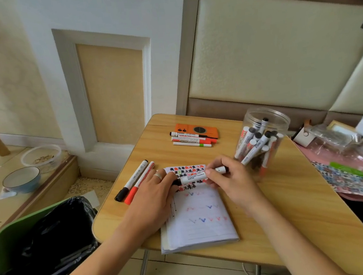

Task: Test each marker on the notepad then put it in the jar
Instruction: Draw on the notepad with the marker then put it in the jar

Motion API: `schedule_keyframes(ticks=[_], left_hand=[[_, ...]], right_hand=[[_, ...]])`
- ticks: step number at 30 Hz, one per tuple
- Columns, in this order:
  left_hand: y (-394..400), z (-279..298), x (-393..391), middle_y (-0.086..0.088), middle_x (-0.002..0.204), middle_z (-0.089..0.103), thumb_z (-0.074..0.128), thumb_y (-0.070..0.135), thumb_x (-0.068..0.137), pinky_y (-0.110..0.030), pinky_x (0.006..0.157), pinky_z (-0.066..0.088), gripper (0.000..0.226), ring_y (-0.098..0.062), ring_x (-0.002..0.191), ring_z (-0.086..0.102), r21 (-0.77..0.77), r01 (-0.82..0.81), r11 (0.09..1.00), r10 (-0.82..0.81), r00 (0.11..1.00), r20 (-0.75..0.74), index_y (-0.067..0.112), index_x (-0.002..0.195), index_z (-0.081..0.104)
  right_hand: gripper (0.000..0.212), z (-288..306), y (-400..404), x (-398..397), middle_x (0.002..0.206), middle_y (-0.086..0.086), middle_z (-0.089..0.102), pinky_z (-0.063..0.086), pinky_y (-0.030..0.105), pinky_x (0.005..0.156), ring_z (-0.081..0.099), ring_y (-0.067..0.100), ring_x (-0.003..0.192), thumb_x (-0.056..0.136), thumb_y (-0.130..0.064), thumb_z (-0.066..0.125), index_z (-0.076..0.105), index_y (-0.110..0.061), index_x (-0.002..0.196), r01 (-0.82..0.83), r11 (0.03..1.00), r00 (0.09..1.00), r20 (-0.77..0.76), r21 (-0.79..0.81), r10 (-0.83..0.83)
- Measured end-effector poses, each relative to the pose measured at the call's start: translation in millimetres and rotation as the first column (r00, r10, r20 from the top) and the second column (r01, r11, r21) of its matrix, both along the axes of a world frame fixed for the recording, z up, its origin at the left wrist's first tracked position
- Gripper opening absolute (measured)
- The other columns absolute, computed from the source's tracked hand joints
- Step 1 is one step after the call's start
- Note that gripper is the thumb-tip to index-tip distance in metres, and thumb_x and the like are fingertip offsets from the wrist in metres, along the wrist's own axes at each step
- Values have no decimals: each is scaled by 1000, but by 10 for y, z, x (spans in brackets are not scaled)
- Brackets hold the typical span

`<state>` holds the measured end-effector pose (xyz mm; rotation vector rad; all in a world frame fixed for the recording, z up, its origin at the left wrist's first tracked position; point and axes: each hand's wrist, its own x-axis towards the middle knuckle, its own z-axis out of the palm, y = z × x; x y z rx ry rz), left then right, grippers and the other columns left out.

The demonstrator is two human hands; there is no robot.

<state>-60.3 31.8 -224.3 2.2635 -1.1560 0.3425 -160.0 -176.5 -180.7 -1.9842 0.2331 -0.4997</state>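
Note:
A white marker [193, 177] with a black cap lies level over the top of the open notepad [198, 215]. My left hand [154, 197] grips its black cap end, while my right hand [229, 178] pinches its white tail end. The page carries rows of red and blue check marks under a patterned strip. A clear plastic jar [262, 139] stands just right of my right hand and holds several markers. Two markers, one with a black cap [131, 181] and one with a red cap [139, 183], lie left of the notepad. Three more markers [190, 138] lie at the table's far side.
An orange box [197, 129] sits behind the far markers on the small wooden table [293, 204]. A green bin [38, 246] with a black liner stands at the left. Clutter and plastic bags [350, 154] fill the right. Two bowls [21, 179] rest on the floor ledge.

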Motion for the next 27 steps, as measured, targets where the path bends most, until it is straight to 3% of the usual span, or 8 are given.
schedule_keyframes(ticks=[3, 5, 7, 10, 13, 17, 21, 27], left_hand=[[-6, 6, -16, 9, 96, 50, 30, 38, 105, -31, 74, 40, 28, -14, 89, 45, 14, 0, 1000, -1, 1000, 23, 25, 104, 55], [-14, 27, -26, 9, 94, 50, 27, 39, 104, -32, 74, 40, 31, -15, 87, 44, 20, 10, 1000, -11, 999, 48, 24, 102, 55], [-14, 39, -29, 9, 92, 49, 29, 38, 104, -33, 73, 39, 29, -14, 85, 42, 23, 34, 999, -36, 997, 66, 24, 99, 53], [-13, 34, -30, 9, 88, 47, 38, 30, 105, -35, 72, 39, 19, -14, 82, 40, 31, 76, 997, -78, 993, 91, 22, 97, 54], [-9, 27, -19, 10, 89, 49, 36, 30, 104, -35, 73, 40, 21, -14, 82, 41, 47, 94, 994, -98, 991, 88, 22, 100, 55], [-9, 31, 0, 9, 84, 48, 41, 22, 100, -36, 68, 40, 14, -13, 79, 38, 35, 99, 994, -102, 990, 95, 22, 92, 53], [-6, 40, -4, 10, 82, 48, 43, 19, 100, -32, 67, 36, 14, -12, 77, 37, 26, 90, 996, -92, 992, 90, 21, 89, 53], [8, 28, -2, 9, 88, 51, 51, 15, 98, -31, 70, 40, 10, -11, 82, 39, 31, 67, 997, -70, 993, 96, 23, 95, 55]], right_hand=[[9, 59, -26, -66, 87, -17, 69, 44, 11, 77, 63, 0, 90, 97, -23, 68, 68, -27, 88, -10, 882, 1000, -23, -471, -1], [9, 99, 38, -90, 96, -18, 65, 43, 20, 85, 58, -1, 96, 99, -34, 61, 69, -28, 98, -32, 758, 999, -30, -651, 17], [26, 85, 129, -75, 104, -14, 65, 44, 32, 92, 57, 8, 103, 98, -48, 52, 67, -30, 109, -71, 631, 997, -60, -772, 38], [27, 9, 299, -32, 102, -7, 67, 48, 39, 87, 61, 18, 98, 96, -45, 56, 66, -25, 112, -119, 551, 992, -76, -826, 100], [18, -60, 388, -3, 93, -3, 67, 52, 37, 73, 64, 23, 88, 97, -36, 60, 67, -24, 109, -55, 495, 995, -4, -867, 102], [24, -13, 403, -23, 100, -3, 67, 46, 38, 70, 64, 27, 93, 104, -45, 47, 61, -30, 118, -113, 526, 993, -80, -843, 86], [26, 31, 433, -33, 103, -2, 69, 39, 38, 67, 64, 31, 92, 107, -48, 40, 54, -30, 119, -169, 491, 986, -150, -855, 79], [31, 74, 377, -52, 84, 2, 68, 40, 38, 62, 62, 32, 78, 106, -57, 36, 52, -30, 106, -215, 488, 975, -216, -846, 56]])
